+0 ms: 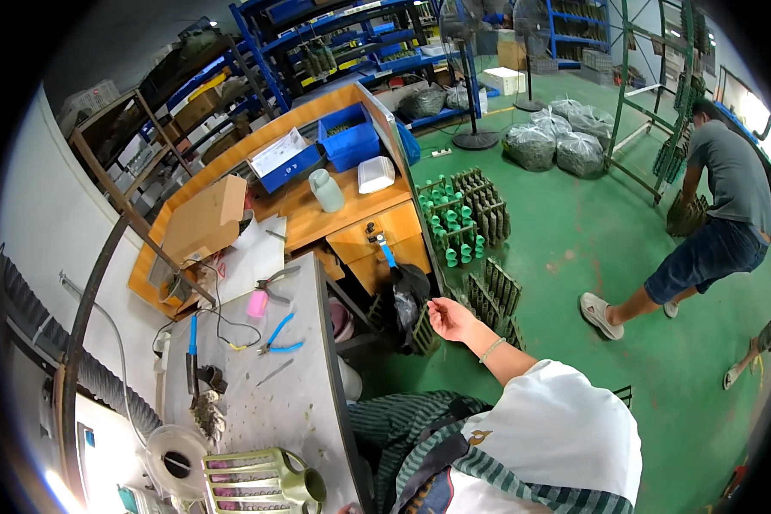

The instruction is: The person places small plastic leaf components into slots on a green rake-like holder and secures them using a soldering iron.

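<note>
My right hand (451, 319) reaches out past the bench's edge at the centre, its fingers curled together. Its fingertips are beside the top of an olive-green slatted part (423, 332) that stands low by the desk. Whether they grip it or something small, I cannot make out. Of my left hand (349, 509) only a sliver shows at the lower edge, its fingers hidden. Near it on the grey bench (304, 398) lies a pale green slatted plastic part (253, 481) with a round cup-like end. Blue-handled cutters (280, 334) and dark-handled pliers (276, 277) lie farther up.
Racks of bright green cup-shaped parts (451, 221) and olive slatted parts (499, 295) stand on the green floor. An orange-brown desk (304, 224) holds blue bins (349, 137) and a cardboard box (206, 218). Clear bags (535, 146) and a bending co-worker (728, 171) are at the right.
</note>
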Available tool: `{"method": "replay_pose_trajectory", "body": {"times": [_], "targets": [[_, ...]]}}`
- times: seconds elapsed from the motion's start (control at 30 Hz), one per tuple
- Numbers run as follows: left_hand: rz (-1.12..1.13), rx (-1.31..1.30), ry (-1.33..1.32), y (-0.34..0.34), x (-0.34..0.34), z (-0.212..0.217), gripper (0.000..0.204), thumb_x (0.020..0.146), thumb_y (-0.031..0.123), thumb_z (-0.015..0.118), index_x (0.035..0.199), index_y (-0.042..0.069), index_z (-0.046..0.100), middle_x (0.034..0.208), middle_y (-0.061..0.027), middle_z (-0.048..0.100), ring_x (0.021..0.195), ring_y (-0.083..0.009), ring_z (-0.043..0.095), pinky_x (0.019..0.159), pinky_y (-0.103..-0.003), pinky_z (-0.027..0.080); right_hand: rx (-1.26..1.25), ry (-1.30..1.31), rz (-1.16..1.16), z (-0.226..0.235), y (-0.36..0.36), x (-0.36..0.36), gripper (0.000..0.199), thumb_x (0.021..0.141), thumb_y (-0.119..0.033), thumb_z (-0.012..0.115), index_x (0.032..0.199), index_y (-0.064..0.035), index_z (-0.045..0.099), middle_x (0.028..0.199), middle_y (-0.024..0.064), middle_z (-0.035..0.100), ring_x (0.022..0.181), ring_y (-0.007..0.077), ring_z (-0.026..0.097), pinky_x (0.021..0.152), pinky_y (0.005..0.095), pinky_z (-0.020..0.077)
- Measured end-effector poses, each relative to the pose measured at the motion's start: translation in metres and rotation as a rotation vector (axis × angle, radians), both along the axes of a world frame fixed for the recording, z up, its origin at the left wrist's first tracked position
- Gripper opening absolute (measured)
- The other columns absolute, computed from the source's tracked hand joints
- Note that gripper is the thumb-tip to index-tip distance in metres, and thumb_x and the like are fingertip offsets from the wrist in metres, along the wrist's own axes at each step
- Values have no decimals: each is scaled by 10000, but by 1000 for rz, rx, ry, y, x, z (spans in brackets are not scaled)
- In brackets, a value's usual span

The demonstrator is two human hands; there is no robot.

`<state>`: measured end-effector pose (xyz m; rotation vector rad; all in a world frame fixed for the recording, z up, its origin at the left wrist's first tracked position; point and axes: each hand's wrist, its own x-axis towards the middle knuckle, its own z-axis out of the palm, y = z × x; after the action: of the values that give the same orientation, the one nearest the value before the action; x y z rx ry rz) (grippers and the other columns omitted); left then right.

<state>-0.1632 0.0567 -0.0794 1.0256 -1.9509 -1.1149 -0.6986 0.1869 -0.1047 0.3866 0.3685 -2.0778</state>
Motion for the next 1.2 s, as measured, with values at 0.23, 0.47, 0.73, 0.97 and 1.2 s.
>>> {"method": "replay_pose_trajectory", "body": {"times": [0.23, 0.47, 0.73, 0.97, 1.2], "targets": [[27, 55, -23, 0, 10, 1, 206, 828, 178, 724, 1019, 112, 683, 768, 7, 499, 614, -92, 455, 547, -238, 390, 26, -70, 59, -6, -16, 31, 201, 920, -183, 546, 816, -32, 627, 670, 30, 606, 545, 124, 556, 490, 208, 490], [99, 103, -126, 4, 13, -6, 158, 884, 200, 657, 1021, 124, 678, 799, 17, 523, 641, -97, 465, 548, -247, 395, 41, -29, 123, -7, -28, 43, 215, 936, -190, 522, 845, -25, 626, 692, 30, 607, 546, 121, 554, 489, 213, 494], [66, 218, 93, 28, -9, 26, 193, 892, 235, 657, 1053, 131, 666, 854, -13, 537, 709, -124, 497, 641, -261, 440, 37, 47, 244, 18, -48, 56, 208, 933, -191, 547, 854, -15, 624, 692, 39, 608, 558, 127, 570, 505, 213, 518], [135, -34, -95, 15, -12, 44, 85, 843, 57, 647, 920, 24, 635, 776, -75, 499, 657, -181, 516, 598, -286, 427, -71, 409, 489, 99, -90, 81, 201, 920, -216, 590, 930, -21, 636, 757, 48, 618, 635, 106, 527, 489, 183, 429], [246, -194, -140, 18, -18, 57, 123, 804, 90, 659, 926, 83, 668, 830, -85, 554, 779, -269, 537, 680, -348, 450, -63, 722, 735, 167, -261, 130, 227, 930, -211, 594, 916, 12, 634, 850, 68, 648, 716, 156, 594, 625, 244, 499]]}}
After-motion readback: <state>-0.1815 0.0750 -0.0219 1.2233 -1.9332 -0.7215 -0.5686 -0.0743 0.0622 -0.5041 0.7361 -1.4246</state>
